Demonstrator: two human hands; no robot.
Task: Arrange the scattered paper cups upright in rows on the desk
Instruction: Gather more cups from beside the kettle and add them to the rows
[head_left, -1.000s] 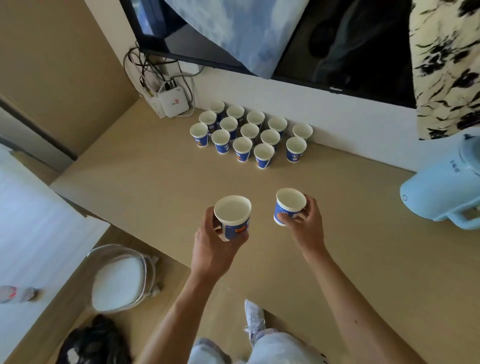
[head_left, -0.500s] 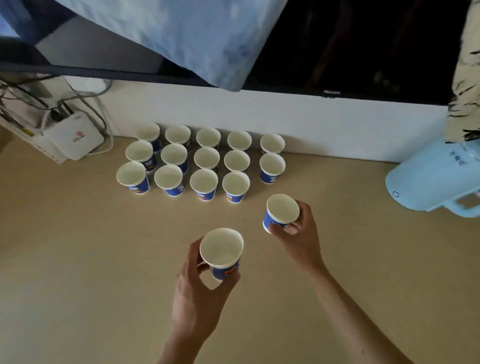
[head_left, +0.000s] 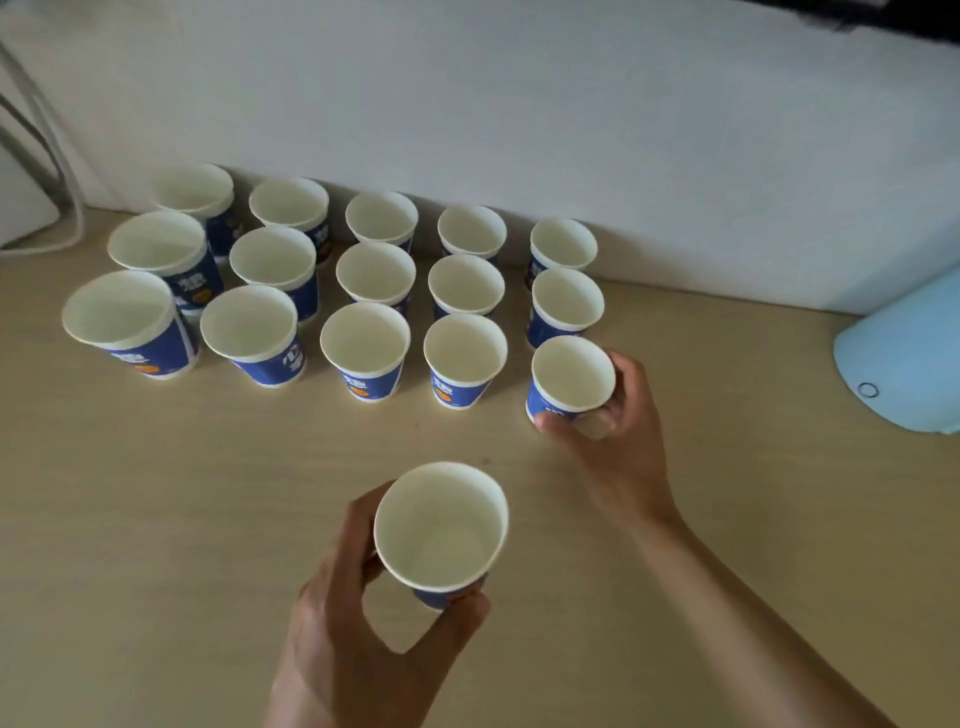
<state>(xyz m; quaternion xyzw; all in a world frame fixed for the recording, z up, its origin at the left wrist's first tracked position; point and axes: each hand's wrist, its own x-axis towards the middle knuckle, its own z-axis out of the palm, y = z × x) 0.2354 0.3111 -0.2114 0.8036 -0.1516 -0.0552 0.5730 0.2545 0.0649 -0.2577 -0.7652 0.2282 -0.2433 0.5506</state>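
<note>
White wall (head_left: 519, 104) fills the upper half, soft even light. Tan desk (head_left: 156, 519) below, butted against it. Pale blue appliance (head_left: 909, 364) at right edge. White cable (head_left: 70, 176) upper left. Dark strip (head_left: 914, 15) top right corner.

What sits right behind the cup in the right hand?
Behind the held cup in the right hand stands the middle-row cup, empty and upright, then the back-row cup near the white wall. Each cup's base is covered by the one in front.
</note>
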